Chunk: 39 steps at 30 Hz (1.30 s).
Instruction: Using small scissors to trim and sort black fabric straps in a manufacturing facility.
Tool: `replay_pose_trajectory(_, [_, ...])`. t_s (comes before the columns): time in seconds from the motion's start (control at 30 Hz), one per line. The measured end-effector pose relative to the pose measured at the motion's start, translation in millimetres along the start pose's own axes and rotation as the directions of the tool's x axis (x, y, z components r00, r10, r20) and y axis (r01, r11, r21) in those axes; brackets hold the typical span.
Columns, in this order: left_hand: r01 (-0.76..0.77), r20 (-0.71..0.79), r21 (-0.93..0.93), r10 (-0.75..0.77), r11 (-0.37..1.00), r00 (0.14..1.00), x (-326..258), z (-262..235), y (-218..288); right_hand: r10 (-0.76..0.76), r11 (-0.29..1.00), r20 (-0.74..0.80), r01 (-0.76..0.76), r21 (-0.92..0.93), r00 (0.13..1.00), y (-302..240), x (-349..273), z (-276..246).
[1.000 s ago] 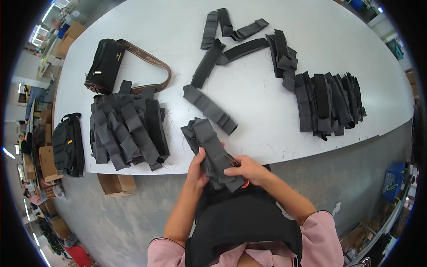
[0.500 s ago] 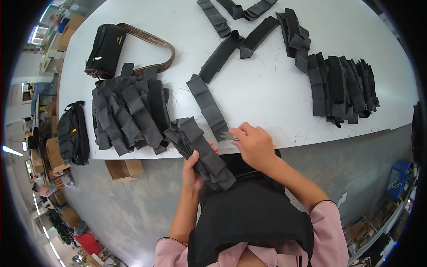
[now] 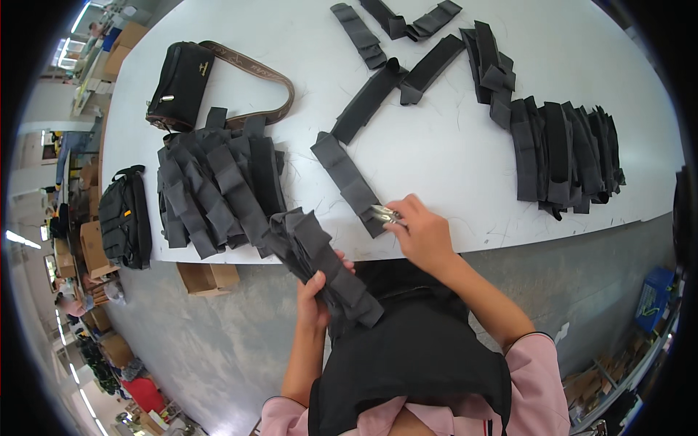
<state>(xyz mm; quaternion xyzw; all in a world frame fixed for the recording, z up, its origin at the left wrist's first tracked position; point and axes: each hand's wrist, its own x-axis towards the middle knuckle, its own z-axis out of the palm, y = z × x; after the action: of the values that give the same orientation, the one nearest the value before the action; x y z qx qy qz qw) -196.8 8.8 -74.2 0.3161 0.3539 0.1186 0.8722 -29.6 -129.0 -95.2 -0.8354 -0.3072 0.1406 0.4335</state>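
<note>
A thick bundle of folded dark grey fabric strips hangs over the table's near edge, with my left hand closed around its middle. My right hand grips a small pair of silver metal thread snips. The blades point left and lie over the lower end of a single grey strip on the table. That strip's far end meets a chain of more grey and black strips running away from me. Whether the blades touch fabric cannot be made out.
Left of the bundle lies a heap of grey strips, with a black shoulder bag behind it. A black backpack is beside the white table. A row of stacked strips stands at right. Below sits an open cardboard box.
The whole view has shifted slightly. My left hand has lowered a little with the bundle. The snips have turned in my right hand, showing more of their metal over the strip's end.
</note>
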Motion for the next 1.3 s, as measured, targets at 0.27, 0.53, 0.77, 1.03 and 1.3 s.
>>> replay_pose_trajectory(0.27, [-0.143,-0.018,0.159,0.148,0.977,0.989,21,27,12,0.096,0.969,0.133,-0.062,-0.239,0.986,12,44,48])
replay_pose_trajectory(0.53, [0.01,-0.225,-0.02,-0.014,1.0,0.974,54,15,4,0.323,0.628,0.405,-0.514,0.584,0.855,16,-5,10])
replay_pose_trajectory(0.77, [-0.232,-0.287,0.321,0.328,0.918,0.9,67,15,-5,0.074,0.997,-0.058,-0.073,0.01,0.996,-8,64,72])
replay_pose_trajectory(1.03, [-0.012,-0.081,0.023,0.014,1.0,0.997,44,-23,4,0.231,0.592,0.441,-0.485,0.644,0.868,12,46,27])
replay_pose_trajectory(1.3, [0.128,0.255,-0.14,-0.09,0.982,0.963,31,10,-17,0.091,0.249,0.733,-0.728,0.639,0.674,-13,-25,7])
